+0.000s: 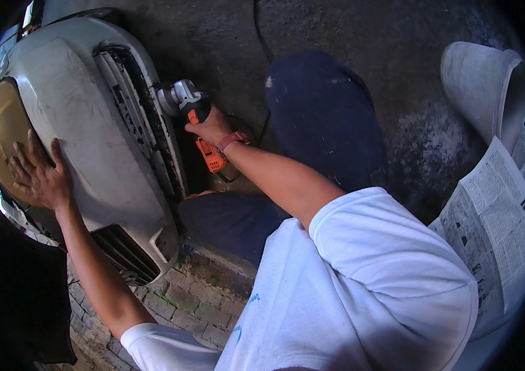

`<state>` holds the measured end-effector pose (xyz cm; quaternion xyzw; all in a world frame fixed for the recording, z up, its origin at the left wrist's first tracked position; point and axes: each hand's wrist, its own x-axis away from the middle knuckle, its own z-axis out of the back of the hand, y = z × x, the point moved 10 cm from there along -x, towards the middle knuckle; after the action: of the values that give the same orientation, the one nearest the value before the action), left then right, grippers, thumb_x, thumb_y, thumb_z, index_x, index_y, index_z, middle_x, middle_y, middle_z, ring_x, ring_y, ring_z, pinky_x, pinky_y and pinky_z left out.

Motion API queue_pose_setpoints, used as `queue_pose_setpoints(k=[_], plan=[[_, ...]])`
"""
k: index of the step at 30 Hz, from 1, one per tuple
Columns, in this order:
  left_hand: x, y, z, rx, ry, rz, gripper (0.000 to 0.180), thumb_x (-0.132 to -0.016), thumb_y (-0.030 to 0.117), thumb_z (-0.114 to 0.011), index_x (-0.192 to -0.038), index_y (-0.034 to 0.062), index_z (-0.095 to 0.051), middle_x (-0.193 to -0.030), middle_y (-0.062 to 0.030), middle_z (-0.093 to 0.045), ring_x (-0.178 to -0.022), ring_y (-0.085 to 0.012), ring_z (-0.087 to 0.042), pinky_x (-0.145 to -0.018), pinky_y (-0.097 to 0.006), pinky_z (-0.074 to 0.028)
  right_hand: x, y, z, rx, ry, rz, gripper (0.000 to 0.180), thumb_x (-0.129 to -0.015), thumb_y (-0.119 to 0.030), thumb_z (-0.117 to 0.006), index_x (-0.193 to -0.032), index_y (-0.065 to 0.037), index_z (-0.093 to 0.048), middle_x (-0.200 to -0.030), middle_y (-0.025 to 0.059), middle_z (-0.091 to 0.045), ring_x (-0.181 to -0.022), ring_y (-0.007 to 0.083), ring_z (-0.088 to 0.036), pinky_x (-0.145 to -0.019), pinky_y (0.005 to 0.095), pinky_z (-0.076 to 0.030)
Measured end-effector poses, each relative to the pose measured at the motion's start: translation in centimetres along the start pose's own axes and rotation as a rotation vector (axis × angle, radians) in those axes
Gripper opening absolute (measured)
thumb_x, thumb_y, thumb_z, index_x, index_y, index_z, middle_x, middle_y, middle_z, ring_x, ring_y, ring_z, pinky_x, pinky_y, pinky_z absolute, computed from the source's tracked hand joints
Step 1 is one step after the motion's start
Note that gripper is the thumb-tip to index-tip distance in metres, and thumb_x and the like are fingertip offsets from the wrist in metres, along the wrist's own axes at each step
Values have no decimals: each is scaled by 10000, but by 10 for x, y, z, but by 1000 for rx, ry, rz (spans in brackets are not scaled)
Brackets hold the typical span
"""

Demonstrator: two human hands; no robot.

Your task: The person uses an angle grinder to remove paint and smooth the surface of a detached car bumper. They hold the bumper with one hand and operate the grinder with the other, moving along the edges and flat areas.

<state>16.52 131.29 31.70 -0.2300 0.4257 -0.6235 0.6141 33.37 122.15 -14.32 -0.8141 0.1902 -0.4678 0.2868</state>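
Observation:
My right hand (211, 126) grips an orange and grey angle grinder (191, 111), its head pressed against the dark grille edge of a grey car bumper (83, 136). My left hand (40, 176) lies flat with fingers spread on the bumper's left side, partly over a yellowish headlight (0, 127). A red band circles my right wrist. I wear a white shirt and dark blue trousers, one knee raised beside the grinder.
A black cable (261, 31) runs over the rough concrete floor behind the grinder. A white bucket (482, 86) lies tipped at the upper right with a newspaper (491, 222) below it. Brick paving (188, 303) shows under the bumper.

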Motion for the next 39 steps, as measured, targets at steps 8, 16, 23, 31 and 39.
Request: queue_pose_setpoints(k=[8, 16, 23, 31, 39], plan=[[0, -1, -2, -2, -28, 12, 705, -1062, 807, -410, -1702, 514, -384, -1835, -5, -284, -1698, -366, -216, -1299, -762, -151, -3, 5, 0, 77, -80, -16, 901, -707, -357, -950, -1452, 7, -595, -1368, 242, -697, -1305, 398, -677, -1123, 448, -528], [0, -1, -1, 9, -24, 10, 712, -1059, 817, -397, -1703, 514, -382, -1834, -6, -282, -1700, -362, -203, -1307, -757, -132, -14, -4, -1, 42, -79, 24, 881, -692, -354, -955, -1422, 7, -620, -1349, 225, -714, -1269, 373, -698, -1104, 437, -539], [0, -1, -2, 7, -28, 11, 705, -1061, 811, -406, -1698, 509, -396, -1830, -10, -289, -1697, -362, -208, -1302, -760, -137, -17, 3, -3, 98, -98, -17, 866, -701, -384, -957, -1399, 16, -636, -1345, 217, -721, -1263, 352, -701, -1107, 423, -535], [-1, 2, 1, 14, -16, 6, 691, -1069, 796, -413, -1696, 507, -400, -1833, -8, -283, -1698, -370, -204, -1300, -765, -141, -29, -1, -9, 21, -86, 12, 861, -684, -350, -962, -1393, 13, -634, -1296, 218, -734, -1212, 366, -721, -1077, 433, -558], [-1, 3, 2, 19, -2, -1, 690, -1065, 801, -413, -1694, 518, -395, -1832, -7, -287, -1698, -369, -210, -1296, -771, -150, -18, -21, 3, 119, 41, 175, 961, -675, -322, -937, -1473, 35, -539, -1352, 271, -695, -1292, 417, -680, -1118, 461, -534]])
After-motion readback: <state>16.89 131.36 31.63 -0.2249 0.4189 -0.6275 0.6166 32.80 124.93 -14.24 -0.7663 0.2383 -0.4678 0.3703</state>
